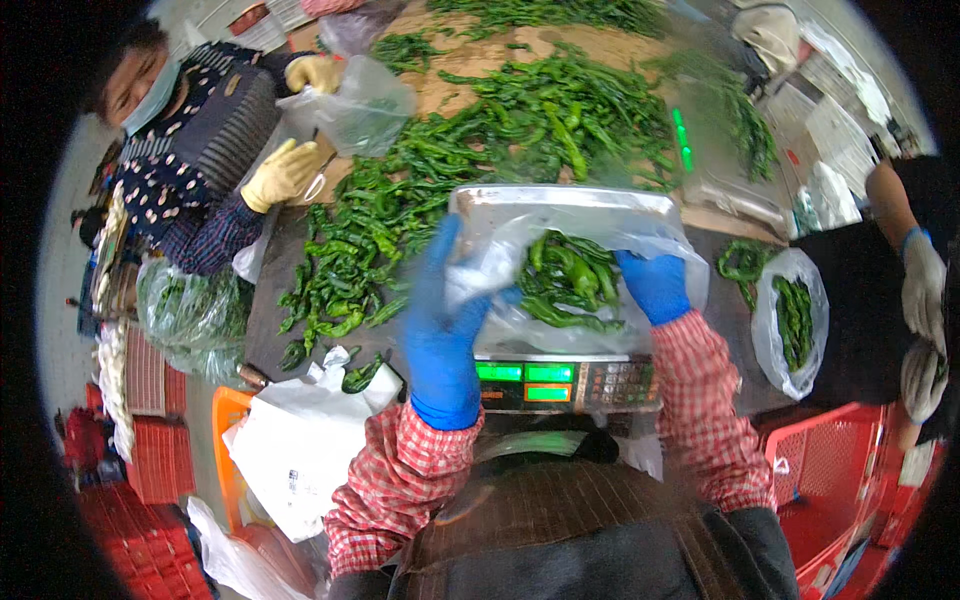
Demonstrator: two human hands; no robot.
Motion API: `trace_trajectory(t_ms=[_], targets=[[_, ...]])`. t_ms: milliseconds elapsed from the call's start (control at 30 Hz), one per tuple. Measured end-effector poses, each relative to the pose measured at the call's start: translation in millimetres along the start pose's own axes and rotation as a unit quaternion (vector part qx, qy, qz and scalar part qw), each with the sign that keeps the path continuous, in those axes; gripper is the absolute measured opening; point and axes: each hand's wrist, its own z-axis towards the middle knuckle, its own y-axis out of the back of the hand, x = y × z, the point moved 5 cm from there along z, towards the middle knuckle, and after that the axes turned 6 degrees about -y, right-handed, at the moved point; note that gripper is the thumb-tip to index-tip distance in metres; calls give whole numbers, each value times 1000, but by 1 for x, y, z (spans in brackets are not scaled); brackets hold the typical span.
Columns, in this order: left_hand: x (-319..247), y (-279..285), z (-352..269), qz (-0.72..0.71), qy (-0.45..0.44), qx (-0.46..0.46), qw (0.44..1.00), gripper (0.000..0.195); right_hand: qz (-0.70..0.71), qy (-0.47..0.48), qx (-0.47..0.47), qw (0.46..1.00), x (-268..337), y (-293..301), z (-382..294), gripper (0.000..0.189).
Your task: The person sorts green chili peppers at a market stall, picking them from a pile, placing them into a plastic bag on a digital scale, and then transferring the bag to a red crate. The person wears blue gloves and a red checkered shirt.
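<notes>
A clear plastic bag (499, 326) lies spread on the metal pan (562, 196) of a digital scale, with green peppers (574, 274) in its mouth. My left hand (446, 330), in a blue glove and blurred by motion, is at the bag's left side; its grip on the film is unclear. My right hand (656, 285), also gloved in blue, has its fingers inside the bag's right edge, partly hidden by the film. The scale's display (525, 382) glows green below the pan. A large heap of green peppers (420, 187) lies behind and left of the scale.
A filled bag of peppers (793, 334) stands at the right. Across the left side, a masked person (202, 142) in yellow gloves handles another bag (360, 112). A second person's gloved hands (924, 300) are at the far right. An orange crate (229, 450) and a red crate (825, 472) flank me.
</notes>
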Motion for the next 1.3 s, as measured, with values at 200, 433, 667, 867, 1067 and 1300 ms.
trace_trajectory(t_ms=[200, 433, 667, 867, 1067, 1300], targets=[[-10, 26, -21, 64, 30, 220, 973, 57, 200, 16, 128, 971, 63, 53, -21, 26], [51, 111, -17, 290, 116, 158, 937, 38, 282, -25, 139, 949, 38, -26, 35, 44], [78, 152, 78, 555, -28, 34, 831, 31, 489, -105, 206, 841, 29, -21, 29, 35], [141, 192, 150, 652, 11, -40, 758, 34, 167, -58, 111, 978, 78, 66, 35, 28], [113, 174, 167, 315, 116, -65, 940, 34, 297, -129, -101, 941, 50, 115, 23, 29], [39, 129, 131, 5, 76, 31, 997, 42, 368, -79, 33, 926, 106, 72, 39, 27]])
